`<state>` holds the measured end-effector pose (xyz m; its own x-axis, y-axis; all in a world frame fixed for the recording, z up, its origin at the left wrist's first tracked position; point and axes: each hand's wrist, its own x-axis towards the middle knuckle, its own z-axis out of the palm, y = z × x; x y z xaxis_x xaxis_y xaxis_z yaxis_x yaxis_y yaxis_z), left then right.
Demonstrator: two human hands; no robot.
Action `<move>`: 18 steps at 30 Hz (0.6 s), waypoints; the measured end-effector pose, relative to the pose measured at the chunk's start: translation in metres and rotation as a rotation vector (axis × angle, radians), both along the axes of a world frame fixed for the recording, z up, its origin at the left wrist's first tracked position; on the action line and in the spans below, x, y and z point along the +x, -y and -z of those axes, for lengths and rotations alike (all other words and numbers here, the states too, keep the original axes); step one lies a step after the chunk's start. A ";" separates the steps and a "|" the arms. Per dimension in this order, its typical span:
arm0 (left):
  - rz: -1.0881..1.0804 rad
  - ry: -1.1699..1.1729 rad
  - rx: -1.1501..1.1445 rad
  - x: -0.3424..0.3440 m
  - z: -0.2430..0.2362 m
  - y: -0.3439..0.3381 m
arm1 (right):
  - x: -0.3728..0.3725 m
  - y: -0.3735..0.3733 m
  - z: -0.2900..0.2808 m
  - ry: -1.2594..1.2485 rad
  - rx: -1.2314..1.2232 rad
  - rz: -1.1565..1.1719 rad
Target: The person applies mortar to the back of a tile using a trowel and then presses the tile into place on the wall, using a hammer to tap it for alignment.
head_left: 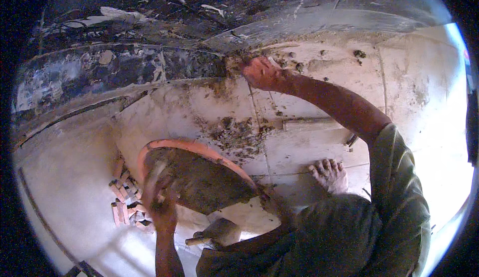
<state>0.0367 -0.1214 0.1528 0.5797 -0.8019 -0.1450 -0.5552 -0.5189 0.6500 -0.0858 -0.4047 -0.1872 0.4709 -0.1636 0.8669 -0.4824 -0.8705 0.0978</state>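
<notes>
My right hand [262,72] reaches to the dirty corner at the foot of the dark wall [192,65], fingers curled; what they hold, if anything, I cannot make out. My left hand [159,202] is at the left side of a round orange basin [209,152] containing dark, muddy material, its fingers smeared and dim. Below the basin lies a trowel [224,229] with a light handle. Dark crumbs [234,132] are scattered over the pale tiles between basin and wall.
Several reddish broken pieces [119,192] are piled left of the basin. My bare foot [329,175] rests on the tiles at the right, below a narrow pale strip [307,125]. A dark lengthwise gap [65,117] runs along the wall's foot at the left.
</notes>
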 end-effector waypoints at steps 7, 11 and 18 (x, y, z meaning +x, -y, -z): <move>0.579 0.613 -0.057 -0.033 0.068 0.140 | 0.014 0.005 0.024 -0.090 0.350 -0.088; 1.026 1.085 0.037 -0.029 0.094 0.170 | 0.016 0.002 0.007 -0.050 0.242 -0.089; 0.402 0.077 0.379 -0.034 0.136 0.202 | 0.001 -0.010 0.002 -0.050 0.674 -0.267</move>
